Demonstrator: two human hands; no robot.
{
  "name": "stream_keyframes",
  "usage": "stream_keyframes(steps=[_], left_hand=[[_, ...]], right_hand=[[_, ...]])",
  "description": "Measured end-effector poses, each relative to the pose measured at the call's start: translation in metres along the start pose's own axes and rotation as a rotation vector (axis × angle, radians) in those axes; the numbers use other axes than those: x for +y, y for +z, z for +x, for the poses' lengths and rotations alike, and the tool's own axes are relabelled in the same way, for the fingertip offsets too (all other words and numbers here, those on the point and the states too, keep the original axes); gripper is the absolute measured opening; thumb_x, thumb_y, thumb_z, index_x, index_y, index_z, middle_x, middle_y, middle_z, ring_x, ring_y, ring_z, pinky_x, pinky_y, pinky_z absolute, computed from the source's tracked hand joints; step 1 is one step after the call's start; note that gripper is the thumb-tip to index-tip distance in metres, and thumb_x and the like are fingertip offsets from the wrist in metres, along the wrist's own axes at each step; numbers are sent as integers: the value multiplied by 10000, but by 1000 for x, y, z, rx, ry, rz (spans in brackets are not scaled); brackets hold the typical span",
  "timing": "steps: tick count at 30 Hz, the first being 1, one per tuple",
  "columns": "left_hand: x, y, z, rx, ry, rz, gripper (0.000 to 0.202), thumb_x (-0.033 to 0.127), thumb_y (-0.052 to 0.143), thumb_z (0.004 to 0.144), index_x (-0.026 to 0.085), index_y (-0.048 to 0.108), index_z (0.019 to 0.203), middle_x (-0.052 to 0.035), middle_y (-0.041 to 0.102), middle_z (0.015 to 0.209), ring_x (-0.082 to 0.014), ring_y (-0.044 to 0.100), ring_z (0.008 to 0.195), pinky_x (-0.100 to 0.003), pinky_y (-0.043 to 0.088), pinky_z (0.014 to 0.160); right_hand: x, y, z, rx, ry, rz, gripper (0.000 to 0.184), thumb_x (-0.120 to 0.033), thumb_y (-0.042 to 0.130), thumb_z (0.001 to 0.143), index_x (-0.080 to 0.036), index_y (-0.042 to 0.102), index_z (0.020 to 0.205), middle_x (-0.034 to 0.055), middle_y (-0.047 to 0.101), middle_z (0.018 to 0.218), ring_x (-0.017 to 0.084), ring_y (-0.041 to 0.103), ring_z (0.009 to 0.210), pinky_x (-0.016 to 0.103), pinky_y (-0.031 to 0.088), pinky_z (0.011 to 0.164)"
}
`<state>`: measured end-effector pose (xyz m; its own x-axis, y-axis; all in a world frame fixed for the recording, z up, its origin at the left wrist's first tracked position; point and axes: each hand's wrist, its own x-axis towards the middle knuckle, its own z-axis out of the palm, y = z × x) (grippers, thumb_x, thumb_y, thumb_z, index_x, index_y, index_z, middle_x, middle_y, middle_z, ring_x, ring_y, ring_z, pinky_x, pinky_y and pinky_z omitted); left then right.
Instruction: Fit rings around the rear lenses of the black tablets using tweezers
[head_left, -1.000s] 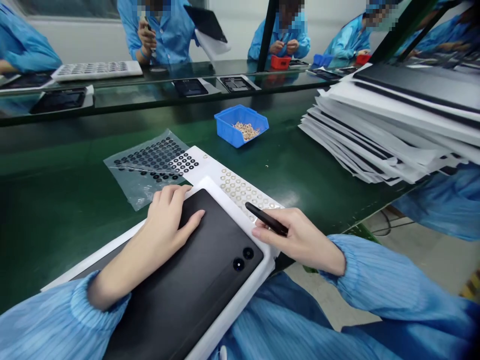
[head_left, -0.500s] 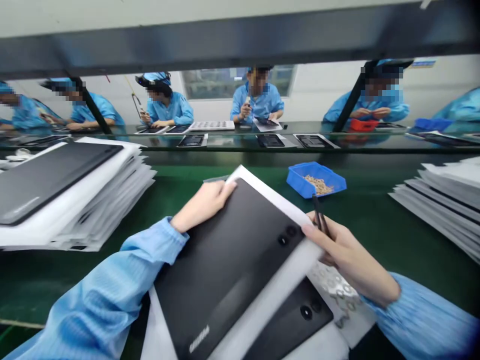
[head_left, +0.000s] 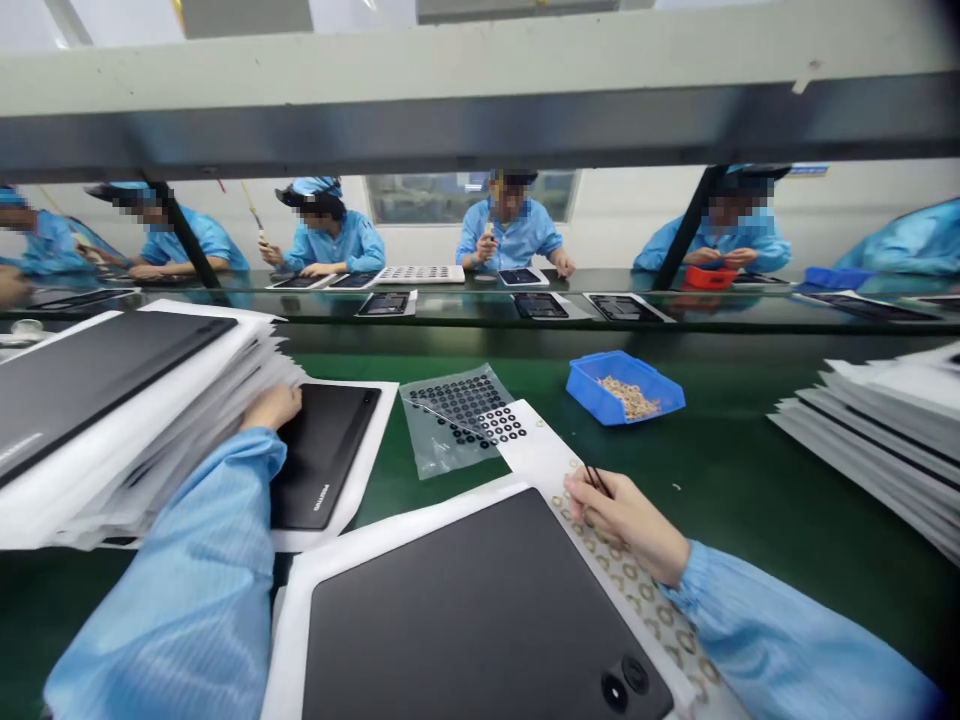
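My left hand (head_left: pixel 271 407) is closed at the upper left edge of a black tablet back cover (head_left: pixel 330 455), beside the stack; its fingertips are partly hidden. This cover lies on a white sheet. My right hand (head_left: pixel 630 520) is closed around dark tweezers (head_left: pixel 598 481), over a sheet of ring-shaped stickers (head_left: pixel 630 580). Directly before me another black tablet back cover (head_left: pixel 465 610) with two camera rings rests on white paper, its lower part cut off by the frame. Beyond it are a clear plastic bag (head_left: pixel 442 455) and a card of black rings (head_left: pixel 504 425).
A tall stack of covers and white sheets (head_left: pixel 187 400) stands at left, another stack (head_left: pixel 862 410) at right. A blue tray (head_left: pixel 626 390) holds small tan pieces. Several co-workers in blue sit across the bench behind a raised ledge (head_left: pixel 450 308), beneath an overhead beam (head_left: pixel 480 130).
The cover that both hands held has gone left, down beside the stack, with my left hand. My right hand has let go of it and keeps the tweezers. The cover underneath is now exposed.
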<state>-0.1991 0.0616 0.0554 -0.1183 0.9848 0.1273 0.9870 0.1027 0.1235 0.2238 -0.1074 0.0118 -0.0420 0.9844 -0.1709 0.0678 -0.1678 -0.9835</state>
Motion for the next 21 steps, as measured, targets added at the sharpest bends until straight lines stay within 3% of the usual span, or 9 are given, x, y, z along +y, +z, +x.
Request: stream_keyframes(steps=[3,6,7,8,11,12,14,17,21], left_hand=[[14,-6,6,-20,17,63,253,329,567,896,117,598,1030,-61,623,1016,-205,616,911,-400,512,806],[62,-21,-9,12,233,67,342,308,544,873,22,587,1055,-193,607,1072,-330,573,1031,-527,439,889],[84,-24,-24,26,353,49,404,314,518,868,-24,574,1082,-243,584,1113,-372,534,1091,-544,396,937],[107,-27,-42,26,504,21,450,334,490,871,-23,556,1138,-240,564,1172,-358,496,1150,-503,360,1000],[173,-21,-110,-31,937,-64,424,436,405,910,173,555,1206,-75,535,1287,-214,419,1244,-334,307,1084],[192,-15,-129,-77,1068,-82,397,437,394,924,207,557,1203,-47,550,1273,-194,422,1240,-316,317,1079],[222,1,-152,-191,1266,-130,367,403,381,950,172,581,1153,-88,566,1245,-233,421,1234,-380,342,1058],[249,28,-150,-226,1296,-162,365,343,391,958,96,577,1151,-156,559,1239,-279,434,1215,-442,340,1045],[258,54,-129,-236,1266,-174,428,357,342,975,99,513,1270,-152,472,1362,-267,431,1233,-435,332,1056]], right_hand=[[-3,-6,3,89,-24,31,484,-584,696,642,-130,547,564,-28,487,421,-3,235,296,177,126,303],[-10,-23,2,248,-61,44,531,-617,590,740,-114,596,570,10,534,429,38,419,320,163,305,321],[-12,-30,0,290,-61,22,562,-619,538,783,-107,607,563,29,548,431,60,480,339,165,364,339],[-14,-37,-2,321,-53,-4,588,-613,496,819,-103,610,550,44,556,428,79,518,349,170,404,349],[-14,-51,-6,340,-9,-40,549,-550,511,850,-108,583,533,38,539,403,98,538,331,180,454,340],[-13,-52,-4,333,-12,-29,491,-511,559,840,-111,577,555,34,551,421,108,565,358,187,485,366],[-9,-52,4,319,-48,-9,349,-408,649,810,-117,571,633,35,599,504,135,640,466,214,556,470],[-4,-48,25,318,-124,-1,225,-304,668,812,-136,538,740,23,627,597,154,685,572,257,596,574],[5,-47,48,385,-215,-48,241,-338,646,819,-174,478,765,4,613,573,167,671,532,268,576,498]])
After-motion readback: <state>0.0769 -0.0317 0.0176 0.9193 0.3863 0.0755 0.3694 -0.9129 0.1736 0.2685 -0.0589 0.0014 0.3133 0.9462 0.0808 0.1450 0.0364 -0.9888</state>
